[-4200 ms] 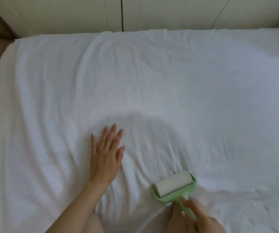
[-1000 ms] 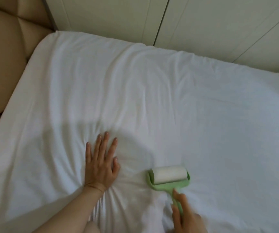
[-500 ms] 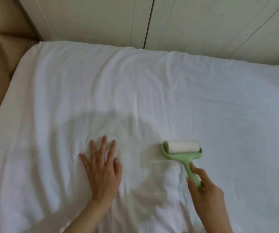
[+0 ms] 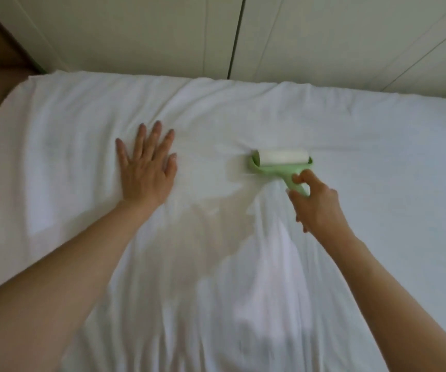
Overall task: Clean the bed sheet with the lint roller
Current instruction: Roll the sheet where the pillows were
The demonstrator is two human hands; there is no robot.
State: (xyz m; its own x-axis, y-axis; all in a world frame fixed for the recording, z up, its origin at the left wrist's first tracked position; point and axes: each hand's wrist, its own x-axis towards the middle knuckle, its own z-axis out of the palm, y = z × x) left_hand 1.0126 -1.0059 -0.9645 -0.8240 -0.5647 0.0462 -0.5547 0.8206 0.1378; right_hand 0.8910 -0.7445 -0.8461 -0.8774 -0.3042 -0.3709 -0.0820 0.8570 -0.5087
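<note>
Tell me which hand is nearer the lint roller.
Right. The right hand grips the lint roller by its green handle; the left hand lies flat on the bed sheet, apart, off to the roller's left.

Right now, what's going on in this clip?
A person is cleaning a white bed sheet with a green lint roller. The right hand grips the roller's handle, with the white roll lying on the sheet, far out toward the wall side of the bed. The left hand presses flat on the sheet beside it, fingers spread. The sheet is wrinkled in the area nearer the person.
</note>
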